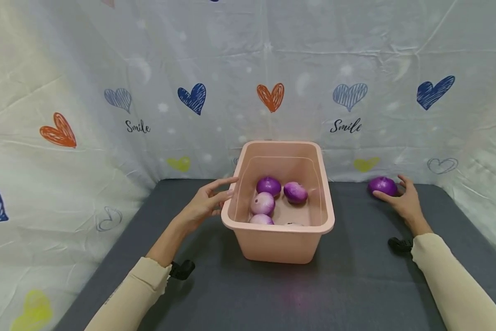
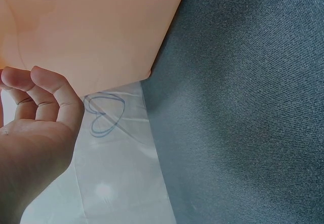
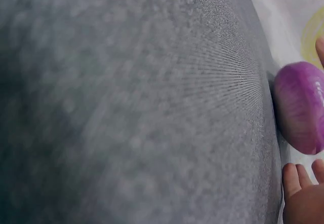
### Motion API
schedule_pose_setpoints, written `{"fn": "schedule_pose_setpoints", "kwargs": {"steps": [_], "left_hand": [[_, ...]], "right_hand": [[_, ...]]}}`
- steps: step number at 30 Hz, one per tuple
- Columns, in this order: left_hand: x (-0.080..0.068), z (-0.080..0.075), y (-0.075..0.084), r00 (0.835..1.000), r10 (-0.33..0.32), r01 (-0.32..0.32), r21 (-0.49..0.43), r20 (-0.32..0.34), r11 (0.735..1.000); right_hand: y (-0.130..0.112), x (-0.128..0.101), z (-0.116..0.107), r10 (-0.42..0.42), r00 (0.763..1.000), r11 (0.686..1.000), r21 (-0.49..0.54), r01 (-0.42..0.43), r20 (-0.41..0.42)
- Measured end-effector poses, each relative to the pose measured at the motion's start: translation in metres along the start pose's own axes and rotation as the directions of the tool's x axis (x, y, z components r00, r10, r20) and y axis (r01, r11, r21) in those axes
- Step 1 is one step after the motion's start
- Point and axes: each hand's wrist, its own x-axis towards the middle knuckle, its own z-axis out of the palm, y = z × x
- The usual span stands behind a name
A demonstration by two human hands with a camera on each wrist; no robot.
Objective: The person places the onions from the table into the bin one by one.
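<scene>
A peach plastic bin (image 1: 279,246) stands on the table with several purple onions inside, among them a dark one (image 1: 268,185) and a paler one (image 1: 262,203). At its left rim is my left hand (image 1: 200,204), index finger and thumb touching the edge. In the left wrist view that hand (image 2: 45,112) has loosely bent fingers beside the bin wall (image 2: 101,26). Off to the right, my right hand (image 1: 405,202) spreads its thumb and fingers around a single purple onion (image 1: 383,185). A gap shows between the fingers and this onion (image 3: 301,107) in the right wrist view.
A dark grey cloth (image 1: 248,294) covers the table. Behind it hangs a pale curtain (image 1: 231,55) printed with hearts, close to the bin's back and the lone onion. Black wrist cameras (image 1: 182,270) sit below both hands.
</scene>
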Motion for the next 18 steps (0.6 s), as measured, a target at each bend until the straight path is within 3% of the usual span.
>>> {"fn": "schedule_pose_setpoints", "kwargs": {"steps": [5,14,18], "left_hand": [[-0.001,0.000,0.000,1.000,0.004,-0.004,-0.007,-0.003,1.000],[-0.002,0.001,-0.001,1.000,0.005,-0.005,-0.017,-0.001,1.000],[-0.002,0.001,0.001,1.000,0.001,-0.002,-0.022,-0.010,1.000]], "right_hand": [[-0.003,0.003,0.005,0.000,1.000,1.000,0.013,0.000,0.029],[-0.007,0.007,0.014,-0.018,1.000,0.998,-0.060,0.018,-0.009],[-0.008,0.005,0.013,-0.030,0.999,0.998,-0.047,0.032,0.028]]}}
